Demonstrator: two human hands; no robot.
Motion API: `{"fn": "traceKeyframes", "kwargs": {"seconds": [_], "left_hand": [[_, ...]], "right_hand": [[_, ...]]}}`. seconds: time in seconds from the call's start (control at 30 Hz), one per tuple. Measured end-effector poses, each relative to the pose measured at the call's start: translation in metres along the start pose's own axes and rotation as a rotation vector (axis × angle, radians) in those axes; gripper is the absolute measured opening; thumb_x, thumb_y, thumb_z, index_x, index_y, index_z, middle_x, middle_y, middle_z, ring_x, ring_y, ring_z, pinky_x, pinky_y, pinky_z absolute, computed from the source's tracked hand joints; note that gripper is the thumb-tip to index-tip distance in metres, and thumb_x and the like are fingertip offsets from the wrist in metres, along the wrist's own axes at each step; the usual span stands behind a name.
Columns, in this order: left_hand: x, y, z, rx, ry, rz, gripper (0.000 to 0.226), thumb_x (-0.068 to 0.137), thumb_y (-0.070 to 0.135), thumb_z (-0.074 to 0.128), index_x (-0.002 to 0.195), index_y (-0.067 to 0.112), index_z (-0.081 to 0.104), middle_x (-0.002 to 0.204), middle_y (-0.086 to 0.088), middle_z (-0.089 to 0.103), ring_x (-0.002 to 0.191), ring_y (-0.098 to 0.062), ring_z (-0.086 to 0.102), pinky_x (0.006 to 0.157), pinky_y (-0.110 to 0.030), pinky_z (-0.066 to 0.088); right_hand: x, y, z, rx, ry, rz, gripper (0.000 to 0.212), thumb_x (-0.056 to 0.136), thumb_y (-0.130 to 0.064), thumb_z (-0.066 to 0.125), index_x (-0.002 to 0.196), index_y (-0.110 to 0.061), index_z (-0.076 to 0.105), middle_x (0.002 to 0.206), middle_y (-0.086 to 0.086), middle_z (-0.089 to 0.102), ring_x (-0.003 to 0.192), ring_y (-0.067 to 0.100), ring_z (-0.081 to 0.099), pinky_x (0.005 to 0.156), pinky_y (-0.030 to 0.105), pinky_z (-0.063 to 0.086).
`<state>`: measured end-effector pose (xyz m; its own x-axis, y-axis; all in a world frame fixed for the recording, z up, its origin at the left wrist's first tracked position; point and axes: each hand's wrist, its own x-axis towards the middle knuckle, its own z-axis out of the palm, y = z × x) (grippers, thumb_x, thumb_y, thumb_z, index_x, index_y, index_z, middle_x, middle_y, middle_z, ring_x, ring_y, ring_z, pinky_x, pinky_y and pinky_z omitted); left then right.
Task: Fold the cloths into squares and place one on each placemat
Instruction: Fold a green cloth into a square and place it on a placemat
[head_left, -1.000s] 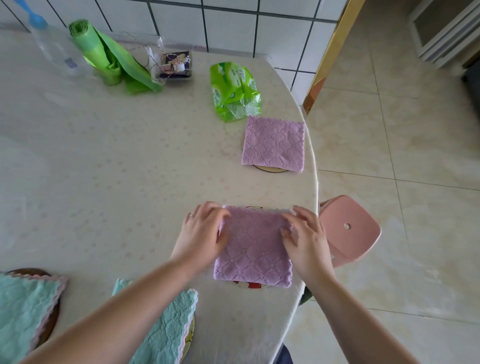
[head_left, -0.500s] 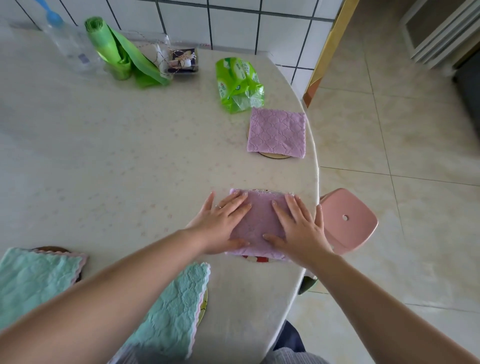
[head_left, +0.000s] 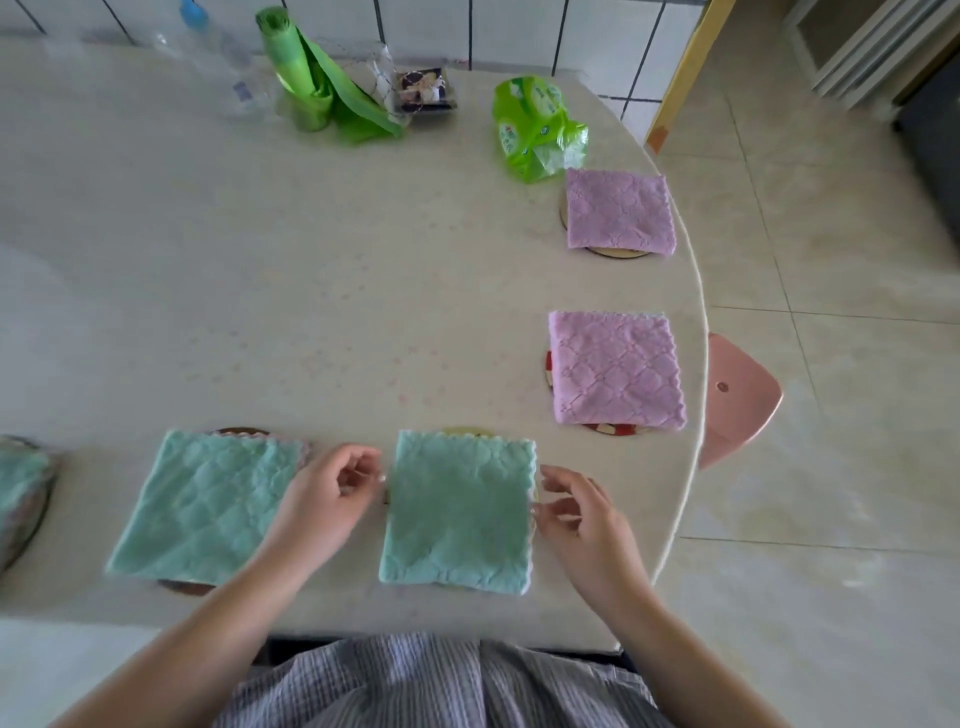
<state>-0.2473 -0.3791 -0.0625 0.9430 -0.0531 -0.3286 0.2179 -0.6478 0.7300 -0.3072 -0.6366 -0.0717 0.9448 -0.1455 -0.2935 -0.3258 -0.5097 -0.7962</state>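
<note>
L hand (head_left: 324, 499): lower centre, just beside left edge of the near teal cloth (head_left: 460, 512); fingers loosely curled, thumb & index close but gripping nothing I can see. Prob. about to square up that edge.
R hand (head_left: 576, 514): at the cloth's right edge; fingers spread & relaxed, nothing held. Contact w/ hem: can't tell, blurred.
Near teal cloth: folded square, plush quilted microfibre, scalloped pale hem; covers a round placemat (head_left: 465, 432), only a yellowish sliver shows at top.
2nd teal cloth (head_left: 208, 506): lower left, skewed on a dark round mat.
Purple cloths: mid-right (head_left: 615, 371) & upper right (head_left: 618, 213), same quilted pile, each sits on a round mat near table (head_left: 260, 260) rim.
Far left edge: another teal cloth (head_left: 18, 478) on a mat, cut off.
Progress: looks nearly done; only tidying left, my guess.
Clutter, top: green bag roll (head_left: 311, 78), green pack (head_left: 537, 127).
</note>
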Motion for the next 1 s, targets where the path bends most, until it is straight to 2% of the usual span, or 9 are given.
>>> {"fn": "traceKeyframes", "kwargs": {"seconds": [0.13, 0.27, 0.4, 0.47, 0.57, 0.7, 0.8, 0.87, 1.0], "left_hand": [[-0.013, -0.023, -0.003, -0.005, -0.054, -0.032, 0.019, 0.085, 0.018, 0.063, 0.098, 0.030, 0.056, 0.088, 0.012, 0.064, 0.084, -0.007, 0.061, 0.076, -0.023, 0.048], [-0.012, -0.022, 0.001, 0.004, -0.132, -0.017, 0.022, 0.085, 0.029, 0.064, 0.104, 0.030, 0.053, 0.091, 0.015, 0.063, 0.084, -0.001, 0.060, 0.076, -0.023, 0.047], [-0.007, -0.015, 0.007, 0.001, -0.162, 0.010, 0.028, 0.083, 0.030, 0.066, 0.106, 0.028, 0.049, 0.091, 0.014, 0.062, 0.084, -0.002, 0.061, 0.075, -0.022, 0.047], [-0.006, -0.015, 0.011, 0.011, -0.181, 0.025, 0.035, 0.082, 0.029, 0.067, 0.110, 0.024, 0.047, 0.093, 0.011, 0.062, 0.085, -0.005, 0.061, 0.077, -0.025, 0.050], [-0.006, -0.015, 0.015, 0.016, -0.172, 0.060, 0.036, 0.082, 0.027, 0.067, 0.110, 0.022, 0.044, 0.094, 0.006, 0.062, 0.085, -0.009, 0.062, 0.080, -0.032, 0.053], [-0.010, -0.008, 0.015, -0.063, -0.170, 0.079, 0.022, 0.087, 0.020, 0.061, 0.102, 0.023, 0.046, 0.095, 0.012, 0.056, 0.090, -0.004, 0.059, 0.079, -0.024, 0.049], [-0.009, -0.006, 0.013, -0.122, -0.188, 0.048, 0.013, 0.089, 0.016, 0.058, 0.092, 0.026, 0.050, 0.098, 0.008, 0.058, 0.091, -0.009, 0.061, 0.079, -0.027, 0.050], [-0.007, -0.008, 0.013, -0.093, -0.190, 0.052, 0.016, 0.089, 0.014, 0.057, 0.084, 0.029, 0.053, 0.101, 0.005, 0.057, 0.090, -0.012, 0.062, 0.082, -0.030, 0.050], [-0.008, -0.006, 0.015, -0.005, -0.211, 0.082, 0.017, 0.090, 0.014, 0.057, 0.089, 0.031, 0.057, 0.105, 0.007, 0.051, 0.091, -0.009, 0.058, 0.085, -0.025, 0.047]], "right_hand": [[-0.008, -0.004, 0.022, -0.022, 0.037, 0.070, 0.040, 0.084, -0.018, 0.065, 0.121, -0.025, 0.054, 0.108, -0.009, 0.058, 0.083, -0.005, 0.058, 0.070, 0.007, 0.044], [-0.007, -0.012, 0.030, -0.062, 0.050, 0.106, 0.043, 0.085, -0.019, 0.063, 0.125, -0.028, 0.051, 0.106, -0.009, 0.052, 0.087, 0.007, 0.058, 0.077, 0.024, 0.048], [-0.003, -0.015, 0.033, -0.049, 0.045, 0.148, 0.045, 0.084, -0.014, 0.064, 0.125, -0.029, 0.053, 0.104, -0.002, 0.055, 0.088, 0.015, 0.058, 0.080, 0.031, 0.047], [-0.001, -0.016, 0.034, -0.033, 0.027, 0.150, 0.044, 0.083, -0.012, 0.064, 0.122, -0.029, 0.055, 0.106, 0.002, 0.058, 0.090, 0.017, 0.057, 0.081, 0.031, 0.047], [0.000, -0.019, 0.034, 0.002, 0.021, 0.136, 0.041, 0.084, -0.010, 0.064, 0.118, -0.032, 0.057, 0.106, -0.001, 0.060, 0.091, 0.012, 0.056, 0.080, 0.026, 0.045], [-0.002, -0.022, 0.033, 0.041, 0.062, 0.085, 0.040, 0.086, -0.008, 0.060, 0.116, -0.034, 0.057, 0.106, -0.005, 0.058, 0.093, 0.013, 0.057, 0.075, 0.022, 0.045], [-0.001, -0.022, 0.034, 0.060, 0.102, 0.060, 0.039, 0.087, -0.007, 0.059, 0.116, -0.033, 0.057, 0.105, -0.004, 0.056, 0.092, 0.017, 0.057, 0.080, 0.027, 0.046], [0.001, -0.021, 0.035, 0.043, 0.095, 0.068, 0.038, 0.087, -0.007, 0.058, 0.118, -0.030, 0.058, 0.105, -0.003, 0.055, 0.092, 0.018, 0.058, 0.082, 0.029, 0.047], [0.000, -0.014, 0.036, 0.020, 0.063, 0.109, 0.039, 0.088, -0.007, 0.058, 0.120, -0.028, 0.058, 0.106, -0.005, 0.052, 0.093, 0.020, 0.058, 0.085, 0.034, 0.049]]}}
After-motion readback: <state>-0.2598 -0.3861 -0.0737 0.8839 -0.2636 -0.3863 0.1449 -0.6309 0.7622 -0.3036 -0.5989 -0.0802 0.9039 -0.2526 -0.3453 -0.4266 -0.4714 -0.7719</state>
